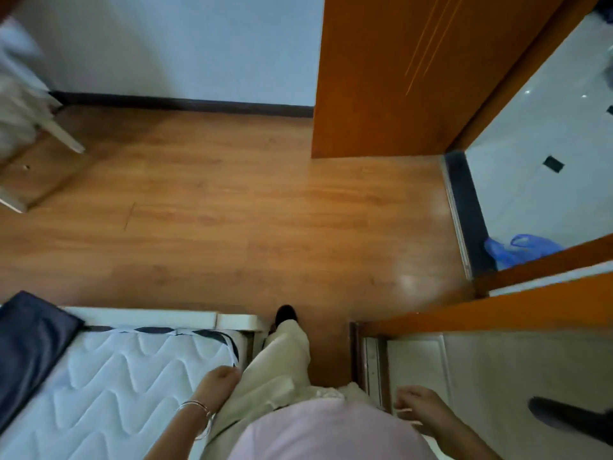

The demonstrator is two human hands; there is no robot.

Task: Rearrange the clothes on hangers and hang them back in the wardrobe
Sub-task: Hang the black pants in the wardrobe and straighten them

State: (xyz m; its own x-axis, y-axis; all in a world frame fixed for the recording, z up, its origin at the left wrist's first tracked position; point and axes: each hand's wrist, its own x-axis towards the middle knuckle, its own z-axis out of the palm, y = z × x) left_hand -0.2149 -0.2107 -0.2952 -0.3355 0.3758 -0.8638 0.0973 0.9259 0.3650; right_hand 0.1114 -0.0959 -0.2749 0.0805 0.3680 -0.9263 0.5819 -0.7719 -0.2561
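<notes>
I look down at a wooden floor while walking. My left hand hangs beside my leg at the corner of a bare white mattress, fingers loosely curled, holding nothing. My right hand hangs at my right side, fingers loosely curled and holding nothing. No hanger is in view. A dark garment lies on the mattress at the far left. Pale blurred fabric shows at the upper left edge.
An orange wooden door stands open ahead on the right, leading to a white tiled floor with a blue plastic bag. A pale cabinet top with a black object is at my right. White wall ahead.
</notes>
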